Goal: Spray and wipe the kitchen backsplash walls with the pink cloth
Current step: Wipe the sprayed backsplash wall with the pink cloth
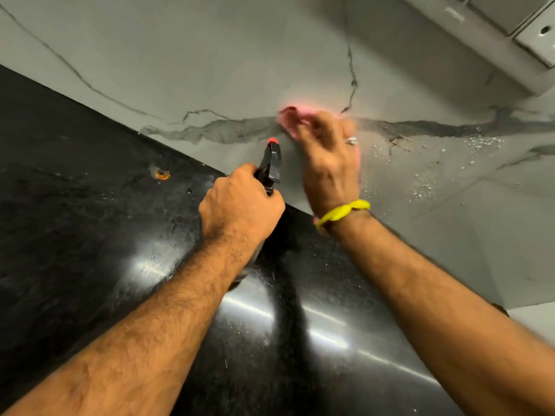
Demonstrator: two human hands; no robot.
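Observation:
The grey marble-look backsplash wall (240, 64) rises behind a black counter. My right hand (329, 163) presses the pink cloth (289, 118) flat against the wall on a dark vein; the hand is motion-blurred and covers most of the cloth. My left hand (240, 205) grips a spray bottle with a black trigger head and red nozzle (272, 159), pointed at the wall just left of the cloth. The bottle's body is hidden under my hand and forearm. White spray droplets (426, 178) speckle the wall to the right of my right hand.
The glossy black stone countertop (90, 220) fills the lower left, with a small orange spot (162, 174) near the wall. A grey cabinet or hood underside (510, 31) hangs at the top right. A yellow band (342, 211) circles my right wrist.

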